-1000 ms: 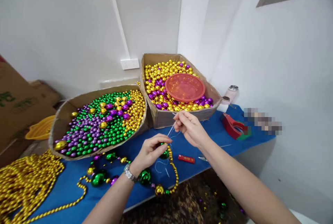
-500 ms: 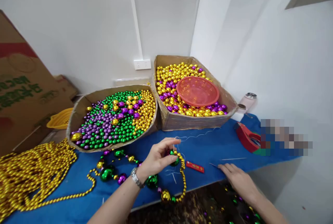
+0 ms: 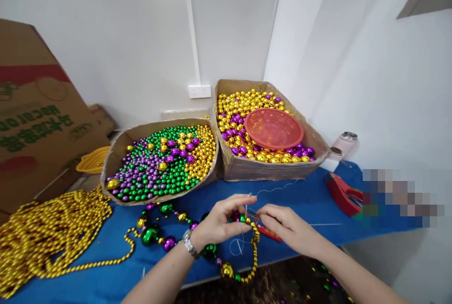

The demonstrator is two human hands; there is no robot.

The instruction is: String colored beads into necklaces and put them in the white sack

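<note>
My left hand (image 3: 226,219), a watch on its wrist, pinches one end of a bead garland (image 3: 254,252) of gold, green and purple beads. White thread (image 3: 246,212) stands up between its thumb and forefinger. Close by on the right, my right hand (image 3: 289,226) has thumb and forefinger pressed together. A thin needle-like tool (image 3: 253,217) pokes from its fingertips toward the thread, partly hidden. Under the hands lies a small red packet (image 3: 269,233), partly covered. Larger green, purple and gold balls of the garland rest on the blue cloth beside my left wrist.
Two cardboard boxes of loose shiny beads stand behind: a left box (image 3: 106,172) and a right box (image 3: 268,172) with a red plastic bowl (image 3: 273,128). Gold bead strands (image 3: 52,233) pile at left. A red tape dispenser (image 3: 341,193) and a pink bottle (image 3: 346,146) sit right.
My right hand has picked up the thin tool from the cloth and moved left to meet my left hand. The left hand keeps its pinch on the garland. The view has shifted slightly.
</note>
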